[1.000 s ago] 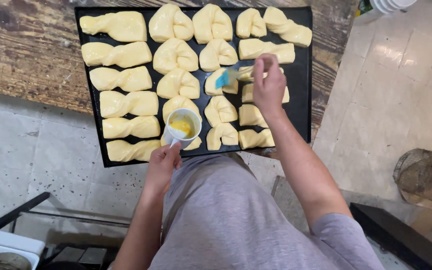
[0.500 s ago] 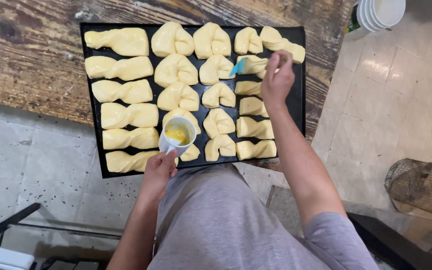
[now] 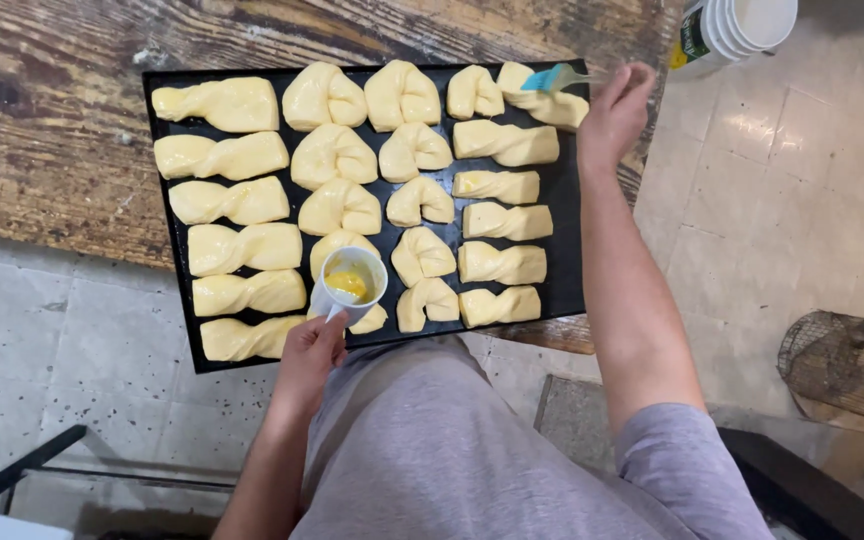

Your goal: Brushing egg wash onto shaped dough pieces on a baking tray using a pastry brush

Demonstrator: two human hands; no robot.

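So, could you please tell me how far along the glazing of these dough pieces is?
Done: hard to say, since the dough pieces all look similarly pale yellow and shiny. In hand: the right hand holds a blue brush over the far-right corner piece; the left hand holds a white cup of yellow wash. Left: which pieces on the black tray remain unbrushed cannot be told.

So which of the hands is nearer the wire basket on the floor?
The right hand, up at the tray's far right corner holding the blue brush. The left hand holds the cup farther from the wire basket.
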